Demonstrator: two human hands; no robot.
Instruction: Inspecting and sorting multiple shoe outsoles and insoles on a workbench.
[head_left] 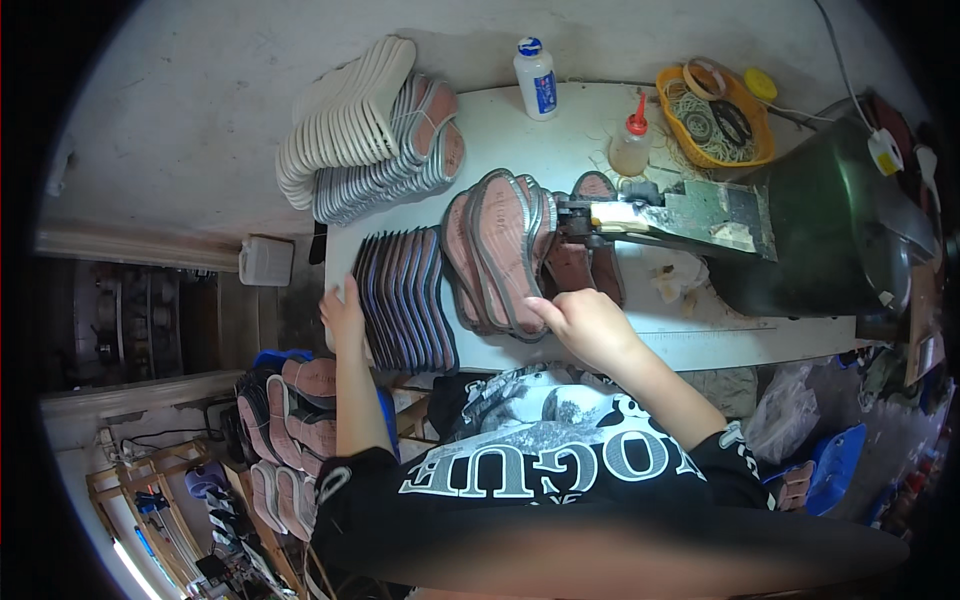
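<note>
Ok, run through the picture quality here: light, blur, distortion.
Head view: even, soft light on the white table, no harsh glare; the fisheye bends the table edge and leaves black corners; the soles by the right hand are sharp, while the left hand sits nearer the dimmer floor side, and the lower rim is blurred.

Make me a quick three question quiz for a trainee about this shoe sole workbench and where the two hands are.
1. True or false: the left hand rests at the row of dark soles standing on edge.
2. Which hand touches the pink soles with grey rims? A left, B right.
3. Fill in: the basket holding rubber bands is ___ in colour.

Key: 1 true. 2 B, the right hand. 3 orange.
</note>
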